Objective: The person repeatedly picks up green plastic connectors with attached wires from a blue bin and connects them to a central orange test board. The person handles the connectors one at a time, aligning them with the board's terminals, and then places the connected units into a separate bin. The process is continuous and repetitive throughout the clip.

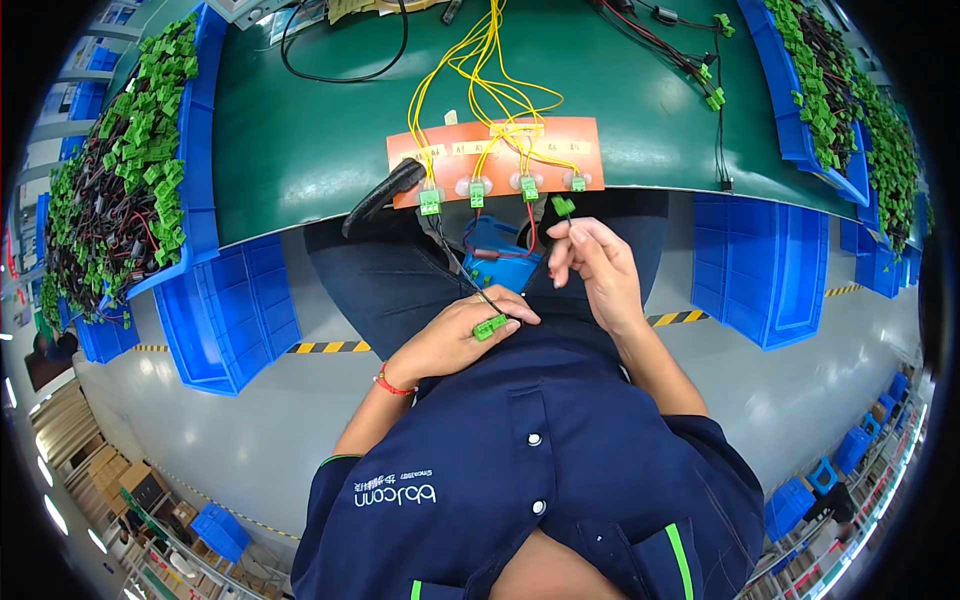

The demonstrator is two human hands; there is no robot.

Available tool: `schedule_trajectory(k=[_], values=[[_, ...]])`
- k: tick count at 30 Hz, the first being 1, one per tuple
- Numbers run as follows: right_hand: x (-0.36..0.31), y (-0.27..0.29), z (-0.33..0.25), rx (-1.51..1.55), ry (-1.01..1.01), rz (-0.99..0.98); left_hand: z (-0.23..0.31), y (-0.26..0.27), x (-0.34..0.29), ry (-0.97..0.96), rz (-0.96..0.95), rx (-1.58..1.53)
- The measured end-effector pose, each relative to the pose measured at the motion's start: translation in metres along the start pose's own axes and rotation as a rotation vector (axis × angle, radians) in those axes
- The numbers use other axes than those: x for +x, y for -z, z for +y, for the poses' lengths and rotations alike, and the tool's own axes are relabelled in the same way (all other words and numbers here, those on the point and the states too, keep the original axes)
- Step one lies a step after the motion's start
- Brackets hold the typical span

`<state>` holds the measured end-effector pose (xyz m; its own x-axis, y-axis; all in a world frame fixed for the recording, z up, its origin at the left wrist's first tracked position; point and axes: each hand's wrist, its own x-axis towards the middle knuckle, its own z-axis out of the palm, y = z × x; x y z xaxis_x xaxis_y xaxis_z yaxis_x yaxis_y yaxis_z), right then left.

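Observation:
My left hand (455, 338), curled and closed near my lap, has a green terminal plug (490, 327) between its fingers. A black wire (455, 258) runs from that hand up to a green connector (430, 203) at the left of an orange board (398, 150). Further right, my right hand (605, 270) is raised with bent fingers. Just beyond its fingertips a small green plug (564, 205) sticks out, its dark lead appearing pinched there. More green connectors (477, 193) line the board's near edge, with yellow wires (480, 50) on their far side.
Blue bins heaped with green-ended cables flank the green table (300, 130): one bin (200, 130) left, another (800, 120) right. Lower blue crates (225, 330) stand beside my legs. A black handle-like piece (385, 195) overlaps the board's left end. Loose cables (680, 55) lie at the back.

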<state>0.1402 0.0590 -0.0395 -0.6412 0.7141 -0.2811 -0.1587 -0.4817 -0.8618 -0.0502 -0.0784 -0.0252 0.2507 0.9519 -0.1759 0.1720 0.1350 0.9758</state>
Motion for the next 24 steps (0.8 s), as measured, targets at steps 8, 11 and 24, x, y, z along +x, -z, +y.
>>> schedule_trajectory(k=[8,11,24], values=[[0.004,-0.012,-0.021,-0.209,0.228,0.123,-0.013,-0.009,0.005,0.142,0.071,0.108],[0.006,-0.016,-0.018,-0.269,0.257,0.159,-0.001,-0.008,0.007,0.274,0.012,-0.070],[0.016,-0.014,-0.014,-0.204,0.256,0.154,-0.004,-0.010,0.004,0.142,-0.043,-0.423]])
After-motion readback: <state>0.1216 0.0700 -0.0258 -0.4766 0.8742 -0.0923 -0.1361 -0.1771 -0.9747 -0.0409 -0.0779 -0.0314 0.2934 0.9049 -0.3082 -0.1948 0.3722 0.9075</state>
